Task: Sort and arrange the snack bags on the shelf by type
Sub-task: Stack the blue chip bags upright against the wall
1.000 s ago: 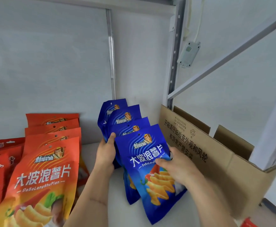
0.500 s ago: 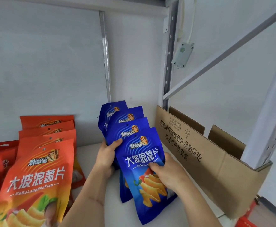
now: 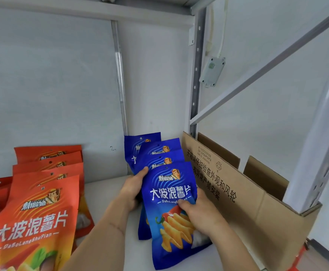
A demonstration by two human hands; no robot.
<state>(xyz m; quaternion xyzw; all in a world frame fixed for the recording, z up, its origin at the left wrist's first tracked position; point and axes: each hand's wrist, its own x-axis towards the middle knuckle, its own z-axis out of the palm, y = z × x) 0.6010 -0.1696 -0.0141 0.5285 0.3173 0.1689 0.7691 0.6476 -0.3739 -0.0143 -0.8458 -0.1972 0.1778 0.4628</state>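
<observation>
— Four blue snack bags (image 3: 157, 159) stand in a row near the back right corner of the shelf (image 3: 105, 194), just beside the cardboard box (image 3: 238, 194). What are our hands doing?

— Our left hand (image 3: 133, 189) has its fingers curled around the left edge of the row. Our right hand (image 3: 197, 214) pinches the front blue bag (image 3: 169, 204), thumb on its face.

— And the orange ones?

— We see the orange snack bags (image 3: 40, 208) lined up by the shelf's left side, well apart from the blue ones.
</observation>
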